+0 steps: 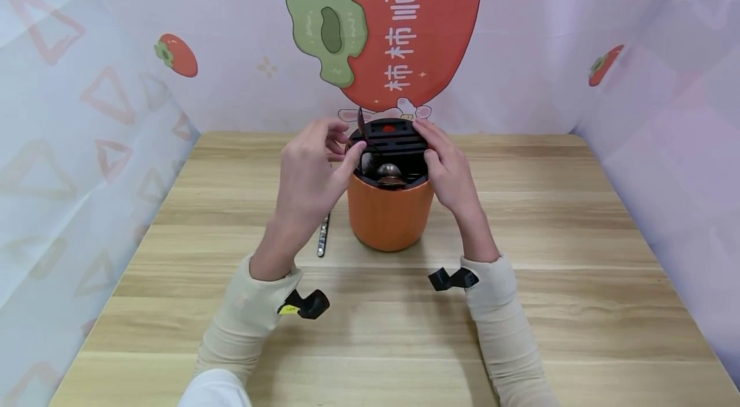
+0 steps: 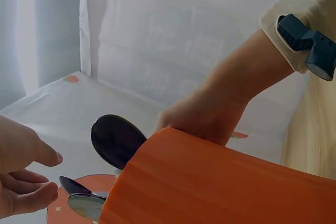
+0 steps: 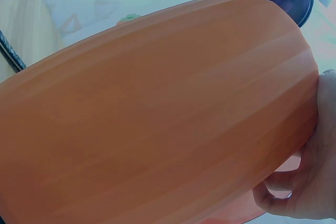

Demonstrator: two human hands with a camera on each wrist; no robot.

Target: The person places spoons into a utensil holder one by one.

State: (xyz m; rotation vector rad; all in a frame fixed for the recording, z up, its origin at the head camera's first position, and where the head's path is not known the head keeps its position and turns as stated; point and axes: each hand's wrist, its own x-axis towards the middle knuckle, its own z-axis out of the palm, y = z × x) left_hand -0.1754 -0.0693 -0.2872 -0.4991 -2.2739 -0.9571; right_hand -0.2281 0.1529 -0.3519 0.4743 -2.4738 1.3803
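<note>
An orange ribbed utensil holder (image 1: 390, 217) stands upright on the table, topped by a black slotted insert (image 1: 399, 145). My right hand (image 1: 453, 173) grips the holder's upper right side at the rim. Just left of the rim is my left hand (image 1: 312, 169), its thumb and fingers apart with nothing between them in the left wrist view. A dark utensil (image 1: 361, 123) sticks up from the holder's left side, close to those fingers. Inside the front opening sits a rounded silver utensil head (image 1: 388, 170). From the left wrist, a black spoon head (image 2: 118, 141) and a silver one (image 2: 85, 206) project past the rim.
A thin dark patterned strip (image 1: 323, 239) lies on the wooden table (image 1: 370, 355), left of the holder and partly behind my left forearm. Printed cloth walls (image 1: 243, 22) border the table at the back and both sides.
</note>
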